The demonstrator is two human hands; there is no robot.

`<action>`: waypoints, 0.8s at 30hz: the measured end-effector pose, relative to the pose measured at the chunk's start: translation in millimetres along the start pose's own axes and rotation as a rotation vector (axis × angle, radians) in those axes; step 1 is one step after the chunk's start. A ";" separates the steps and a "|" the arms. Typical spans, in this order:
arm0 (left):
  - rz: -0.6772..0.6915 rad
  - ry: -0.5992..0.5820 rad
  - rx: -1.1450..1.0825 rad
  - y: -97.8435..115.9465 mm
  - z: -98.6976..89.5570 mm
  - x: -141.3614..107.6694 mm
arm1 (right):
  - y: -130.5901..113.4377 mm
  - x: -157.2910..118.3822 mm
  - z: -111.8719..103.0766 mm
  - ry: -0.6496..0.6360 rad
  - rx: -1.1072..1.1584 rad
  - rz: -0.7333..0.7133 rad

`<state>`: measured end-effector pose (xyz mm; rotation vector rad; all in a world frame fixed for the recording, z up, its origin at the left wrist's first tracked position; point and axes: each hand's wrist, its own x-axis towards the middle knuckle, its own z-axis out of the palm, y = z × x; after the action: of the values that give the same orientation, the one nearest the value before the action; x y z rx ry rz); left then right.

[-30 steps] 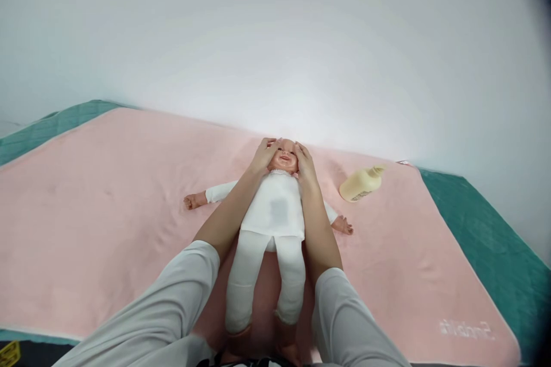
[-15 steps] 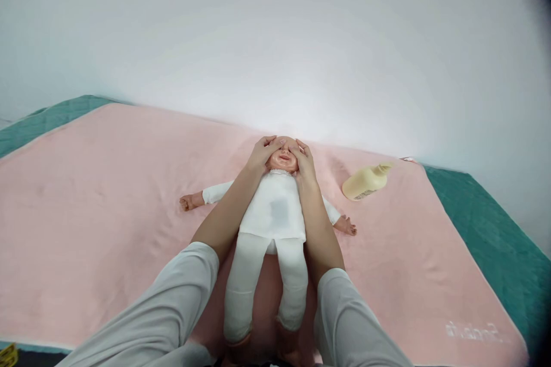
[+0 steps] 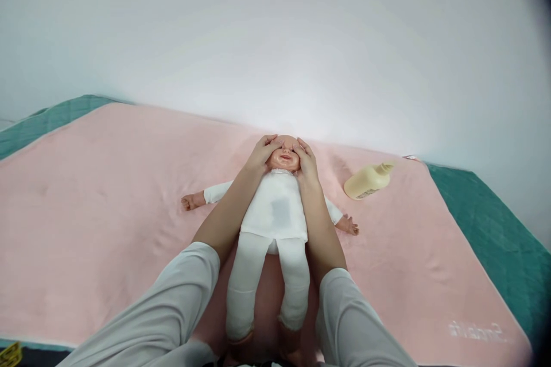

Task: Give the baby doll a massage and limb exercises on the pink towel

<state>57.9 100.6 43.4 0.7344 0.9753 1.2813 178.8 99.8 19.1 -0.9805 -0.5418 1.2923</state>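
Note:
A baby doll (image 3: 273, 206) with a white cloth body lies on its back, its feet toward me and its arms spread. My left hand (image 3: 262, 152) cups the left side of the doll's head, the thumb lying over the eye area. On the opposite side, my right hand (image 3: 305, 156) holds the head the same way, its thumb near the other eye. Both sets of fingers curve around the sides of the head. Mouth, nose and forehead of the doll show between my hands.
Under the doll spreads a pink blanket (image 3: 107, 200), over a green quilted cover (image 3: 486, 206) that shows at both sides. A pale yellow pump bottle (image 3: 367, 182) lies tilted to the right of the doll. A white wall (image 3: 275, 40) rises behind.
My right thumb has shifted slightly outward and up on the doll's face, and a bit more of the eye there shows. Otherwise the view has moved only slightly.

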 end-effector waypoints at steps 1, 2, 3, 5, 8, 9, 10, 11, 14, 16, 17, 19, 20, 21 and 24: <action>-0.013 0.000 0.001 1.8 0.2 -1.6 | -0.4 0.2 -1.0 -0.010 0.021 0.008; -0.024 0.001 0.002 3.5 0.3 -3.0 | -0.9 0.4 -2.0 -0.022 0.041 0.017; -0.033 0.003 -0.001 4.9 0.2 -4.0 | -1.5 0.6 -2.9 -0.035 0.059 0.027; -0.055 0.000 -0.011 6.6 -0.4 -4.7 | -2.6 1.4 -4.2 -0.051 0.085 0.049; -0.089 -0.018 -0.029 7.2 -1.9 -3.2 | -3.4 3.3 -5.1 -0.040 0.108 0.087; -0.099 -0.024 -0.031 7.2 -2.3 -2.5 | -3.3 4.1 -5.4 -0.030 0.114 0.101; -0.108 -0.026 -0.032 7.4 -2.5 -1.8 | -3.0 4.9 -5.7 -0.025 0.119 0.110; -0.117 -0.022 -0.030 7.7 -2.6 -1.4 | -2.5 5.7 -6.2 -0.027 0.123 0.112; -0.137 0.009 -0.017 9.2 -1.7 -2.5 | -0.4 6.6 -7.8 -0.035 0.121 0.112; -0.125 0.014 -0.006 9.4 -0.5 -4.7 | 0.8 5.5 -8.1 -0.038 0.109 0.106; -0.108 0.009 0.001 8.9 0.0 -5.7 | 1.2 4.3 -7.7 -0.048 0.100 0.094; -0.055 -0.008 0.021 6.2 0.8 -6.7 | 1.2 1.3 -6.0 -0.083 0.082 0.044; -0.025 -0.016 0.037 4.4 1.0 -6.5 | 0.8 -0.3 -4.7 -0.091 0.072 0.022; 0.001 -0.021 0.055 2.3 1.0 -5.9 | 0.3 -1.9 -3.3 -0.085 0.062 0.008; 0.040 -0.030 0.111 -2.3 1.0 -3.4 | -1.5 -5.6 0.4 -0.025 0.035 -0.002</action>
<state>59.8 96.9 42.4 0.8603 1.0178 1.2546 178.0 94.6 21.6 -0.9354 -0.5379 1.3099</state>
